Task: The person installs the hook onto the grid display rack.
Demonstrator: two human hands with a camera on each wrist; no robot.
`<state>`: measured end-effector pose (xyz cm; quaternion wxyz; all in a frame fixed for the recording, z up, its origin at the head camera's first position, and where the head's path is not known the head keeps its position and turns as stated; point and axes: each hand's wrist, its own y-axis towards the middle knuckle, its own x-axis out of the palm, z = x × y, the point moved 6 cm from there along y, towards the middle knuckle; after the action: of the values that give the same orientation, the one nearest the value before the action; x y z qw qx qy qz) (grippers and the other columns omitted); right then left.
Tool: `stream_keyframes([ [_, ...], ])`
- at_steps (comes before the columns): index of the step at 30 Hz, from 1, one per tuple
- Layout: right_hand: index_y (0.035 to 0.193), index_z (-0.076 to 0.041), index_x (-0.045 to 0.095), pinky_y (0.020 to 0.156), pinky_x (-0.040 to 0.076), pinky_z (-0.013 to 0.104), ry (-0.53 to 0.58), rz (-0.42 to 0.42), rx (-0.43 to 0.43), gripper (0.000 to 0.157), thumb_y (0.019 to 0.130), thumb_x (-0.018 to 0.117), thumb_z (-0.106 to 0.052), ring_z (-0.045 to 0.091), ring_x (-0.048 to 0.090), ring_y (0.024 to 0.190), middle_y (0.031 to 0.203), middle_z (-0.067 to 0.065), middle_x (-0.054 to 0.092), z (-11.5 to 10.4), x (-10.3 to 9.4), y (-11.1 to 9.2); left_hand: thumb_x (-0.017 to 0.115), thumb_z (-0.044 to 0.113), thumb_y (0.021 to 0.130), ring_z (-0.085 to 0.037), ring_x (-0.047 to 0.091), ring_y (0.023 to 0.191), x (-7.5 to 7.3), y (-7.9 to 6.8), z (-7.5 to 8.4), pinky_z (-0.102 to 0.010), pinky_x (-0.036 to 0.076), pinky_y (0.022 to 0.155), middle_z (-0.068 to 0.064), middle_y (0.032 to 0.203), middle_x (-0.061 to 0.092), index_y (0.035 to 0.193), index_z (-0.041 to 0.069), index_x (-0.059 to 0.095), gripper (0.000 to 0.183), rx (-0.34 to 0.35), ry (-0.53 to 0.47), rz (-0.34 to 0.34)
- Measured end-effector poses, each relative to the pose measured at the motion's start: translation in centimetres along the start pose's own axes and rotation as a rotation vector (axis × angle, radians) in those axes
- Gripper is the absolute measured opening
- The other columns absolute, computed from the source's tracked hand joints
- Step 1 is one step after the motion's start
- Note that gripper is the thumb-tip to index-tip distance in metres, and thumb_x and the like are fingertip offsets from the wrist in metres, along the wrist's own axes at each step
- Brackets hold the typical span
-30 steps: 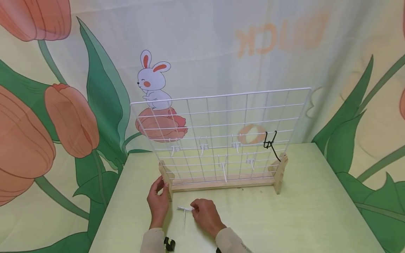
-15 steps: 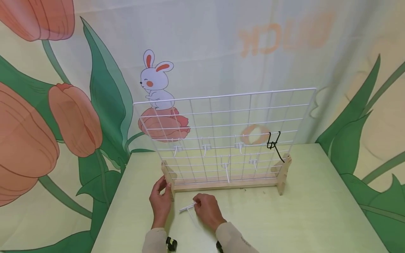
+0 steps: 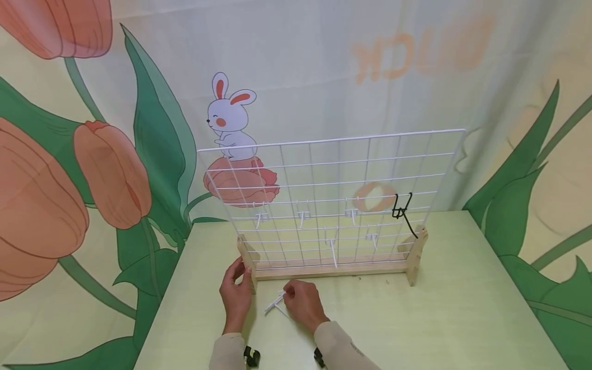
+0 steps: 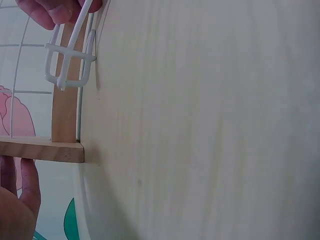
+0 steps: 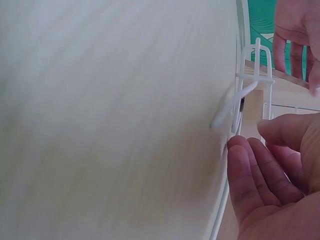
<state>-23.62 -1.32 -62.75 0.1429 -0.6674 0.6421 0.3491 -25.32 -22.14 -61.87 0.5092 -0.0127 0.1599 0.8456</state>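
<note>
In the head view, my right hand (image 3: 302,303) pinches a white wire hook (image 3: 275,303) by one end, in front of the rack's left corner. The right wrist view shows the hook's double frame and single long prong (image 5: 235,104) beyond my thumb and fingertips. My left hand (image 3: 236,295) rests its fingers against the outer face of the rack's left wooden foot (image 3: 253,280). The left wrist view shows those straight fingers (image 4: 30,185) touching the wood. A white grid rack (image 3: 337,140) stands upright between its two wooden feet.
Several white hooks (image 3: 353,215) hang on the grid. A black wire hook (image 3: 400,212) hangs near its right side. Small dark specks lie on the pale table (image 3: 462,318) before the wooden base bar (image 3: 333,272). A curtain printed with tulips and a rabbit (image 3: 228,115) hangs behind.
My right hand has turned the white hook, so its left end now points down and nearer. That hand has risen slightly. My left hand stays at the foot; the head view has shifted a little.
</note>
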Motion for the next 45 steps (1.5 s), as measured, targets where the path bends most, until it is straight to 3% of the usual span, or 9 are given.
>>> stream_keyframes([
  [8, 0.084, -0.013, 0.075, 0.063, 0.051, 0.019, 0.027, 0.002, 0.024, 0.004, 0.082, 0.078, -0.011, 0.000, 0.061, 0.066, 0.073, -0.010, 0.070, 0.5, -0.4, -0.5, 0.069, 0.018, 0.094, -0.014, 0.063, 0.106, 0.1, -0.1, 0.1, -0.014, 0.054, 0.075, 0.000, 0.116, 0.069, 0.130, 0.029, 0.063, 0.038, 0.007, 0.012, -0.011],
  [17, 0.087, -0.014, 0.075, 0.063, 0.050, 0.019, 0.057, -0.058, 0.072, 0.009, 0.080, 0.079, -0.017, -0.002, 0.059, 0.066, 0.073, -0.013, 0.068, 1.0, -0.3, -1.3, 0.069, 0.021, 0.094, -0.018, 0.063, 0.107, -0.1, 0.0, 0.1, -0.013, 0.053, 0.075, -0.003, 0.117, 0.069, 0.131, 0.026, 0.063, 0.037, 0.022, 0.017, -0.008],
  [28, 0.088, -0.013, 0.075, 0.065, 0.050, 0.020, 0.034, -0.084, 0.028, 0.013, 0.078, 0.082, -0.015, -0.002, 0.058, 0.068, 0.076, -0.008, 0.071, 0.8, 0.3, -2.5, 0.070, 0.021, 0.094, -0.018, 0.063, 0.107, -0.1, -0.1, 0.0, -0.013, 0.052, 0.075, -0.004, 0.118, 0.069, 0.130, 0.026, 0.063, 0.037, 0.011, 0.009, -0.008],
  [39, 0.089, -0.016, 0.076, 0.066, 0.051, 0.023, -0.095, -0.125, -0.041, 0.015, 0.077, 0.083, -0.016, 0.000, 0.061, 0.070, 0.078, -0.009, 0.073, -0.1, 1.2, -2.7, 0.070, 0.020, 0.094, -0.017, 0.063, 0.107, 0.0, 0.0, 0.1, -0.012, 0.052, 0.075, -0.003, 0.117, 0.069, 0.130, 0.026, 0.064, 0.037, 0.011, 0.007, -0.011],
  [45, 0.088, -0.015, 0.076, 0.066, 0.052, 0.021, -0.074, -0.130, -0.059, 0.013, 0.077, 0.082, -0.010, 0.000, 0.063, 0.070, 0.077, -0.007, 0.073, -0.3, 1.1, -2.7, 0.070, 0.019, 0.094, -0.019, 0.063, 0.108, 0.0, -0.1, 0.2, -0.011, 0.052, 0.075, -0.005, 0.117, 0.069, 0.131, 0.025, 0.063, 0.038, 0.014, 0.021, -0.001],
])
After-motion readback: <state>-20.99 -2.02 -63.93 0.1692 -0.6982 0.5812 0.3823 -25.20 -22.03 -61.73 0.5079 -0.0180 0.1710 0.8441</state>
